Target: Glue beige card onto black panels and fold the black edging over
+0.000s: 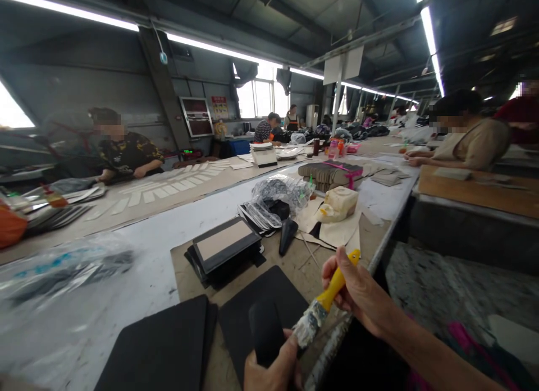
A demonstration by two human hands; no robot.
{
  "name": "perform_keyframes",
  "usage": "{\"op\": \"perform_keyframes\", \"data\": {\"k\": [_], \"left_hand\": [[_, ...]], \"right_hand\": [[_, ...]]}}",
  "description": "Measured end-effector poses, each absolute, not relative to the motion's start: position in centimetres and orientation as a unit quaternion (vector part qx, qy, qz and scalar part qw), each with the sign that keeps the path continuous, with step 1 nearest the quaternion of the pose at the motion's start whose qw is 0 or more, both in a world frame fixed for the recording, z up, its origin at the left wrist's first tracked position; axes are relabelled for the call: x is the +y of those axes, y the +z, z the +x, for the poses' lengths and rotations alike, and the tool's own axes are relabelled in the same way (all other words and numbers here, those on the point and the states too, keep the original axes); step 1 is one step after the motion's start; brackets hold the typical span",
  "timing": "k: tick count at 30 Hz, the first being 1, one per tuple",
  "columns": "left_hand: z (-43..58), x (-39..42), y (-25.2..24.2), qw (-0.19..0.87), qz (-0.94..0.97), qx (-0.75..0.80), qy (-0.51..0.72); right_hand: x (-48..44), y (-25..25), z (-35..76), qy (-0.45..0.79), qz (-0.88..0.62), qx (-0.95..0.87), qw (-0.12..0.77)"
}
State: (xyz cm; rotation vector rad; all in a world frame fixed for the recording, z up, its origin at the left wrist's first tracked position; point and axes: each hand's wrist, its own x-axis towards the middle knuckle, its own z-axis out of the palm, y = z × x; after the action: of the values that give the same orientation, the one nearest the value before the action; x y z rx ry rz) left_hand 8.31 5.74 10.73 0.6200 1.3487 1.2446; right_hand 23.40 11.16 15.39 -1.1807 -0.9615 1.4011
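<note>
My right hand is closed around the yellow handle of a glue-caked paintbrush. The brush points down and left, its whitish bristle end close to the fingers of my left hand. Between the thumb and fingers of that left hand is a curved black strip, partly hidden by the hand. Beneath it a flat black panel lies on the brown board. Left of this is a stack of larger black panels. Whether the bristles touch the strip I cannot tell.
Beyond my hands are a stack of black pieces with a beige top, a black cone-shaped object, a crusted plastic container and clear plastic wrap. A plastic bag lies left. Several co-workers sit around the long tables.
</note>
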Motion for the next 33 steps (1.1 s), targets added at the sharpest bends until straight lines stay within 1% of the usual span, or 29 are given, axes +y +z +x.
{"op": "perform_keyframes", "data": {"k": [2,5,6,8,13,16,19,22,28,31,33], "left_hand": [[8.0,5.5,10.6,0.55,0.275,0.578,0.536],[7.2,4.8,9.9,0.55,0.248,0.604,0.521],[7.1,4.5,9.6,0.556,0.242,0.61,0.51],[7.1,3.9,9.4,0.57,0.259,0.609,0.488],[9.0,3.5,10.4,0.6,0.314,0.568,0.467],[10.2,3.9,11.1,0.597,0.322,0.551,0.486],[10.7,4.2,11.5,0.616,0.304,0.538,0.489],[10.8,4.3,11.5,0.628,0.295,0.533,0.484],[11.2,4.6,10.9,0.592,0.32,0.547,0.498],[11.6,4.9,10.0,0.57,0.33,0.578,0.483],[12.1,5.1,9.6,0.558,0.322,0.598,0.477]], "right_hand": [[10.6,15.8,23.9,0.542,-0.51,-0.408,0.529],[10.4,16.4,25.5,0.437,-0.535,-0.399,0.603],[10.6,16.4,26.2,0.419,-0.533,-0.39,0.623],[11.0,16.2,27.3,0.433,-0.526,-0.36,0.638],[10.9,14.7,27.8,0.536,-0.518,-0.256,0.615],[10.4,14.1,27.3,0.558,-0.517,-0.23,0.607],[10.1,13.7,27.1,0.564,-0.511,-0.241,0.602],[10.0,13.4,27.1,0.559,-0.511,-0.267,0.596],[9.3,13.1,26.8,0.533,-0.513,-0.326,0.589],[8.4,13.2,26.8,0.473,-0.538,-0.382,0.584],[7.6,13.5,26.8,0.417,-0.564,-0.437,0.563]]}}
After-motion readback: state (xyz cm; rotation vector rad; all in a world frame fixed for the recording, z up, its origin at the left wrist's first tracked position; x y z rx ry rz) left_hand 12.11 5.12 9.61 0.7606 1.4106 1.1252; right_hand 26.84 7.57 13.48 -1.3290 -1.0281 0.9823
